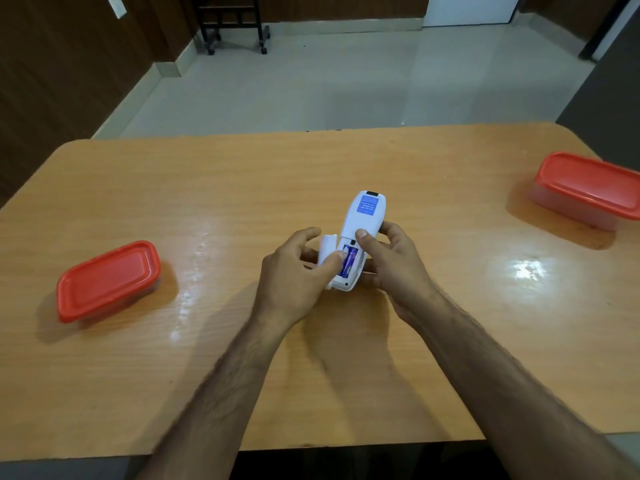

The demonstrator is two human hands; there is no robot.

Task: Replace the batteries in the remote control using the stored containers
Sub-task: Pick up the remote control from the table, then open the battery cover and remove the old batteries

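Nearest the camera, two bare forearms reach over the table (242, 188) edge to its middle, where the white remote control (360, 230) is held back-up just above the wood. The left hand (294, 271) curls round the detached battery cover (327, 249), tucked against its fingers beside the remote, while its thumb presses into the open compartment onto the blue batteries (349, 260). The right hand (388, 261) cradles the remote from below and the side, fingers wrapped under it and thumb laid on the back just above the compartment. The step in hand appears to be prising out the old cells; it would go best with the right hand keeping the body steady and the left thumb levering one battery up from its end rather than pushing it flat, with the cover kept trapped so it does not drop. Farther out, one red-lidded container (109, 280) sits to the left and another red-lidded box (588, 188) lies at the far right, both closed and well apart from the hands.
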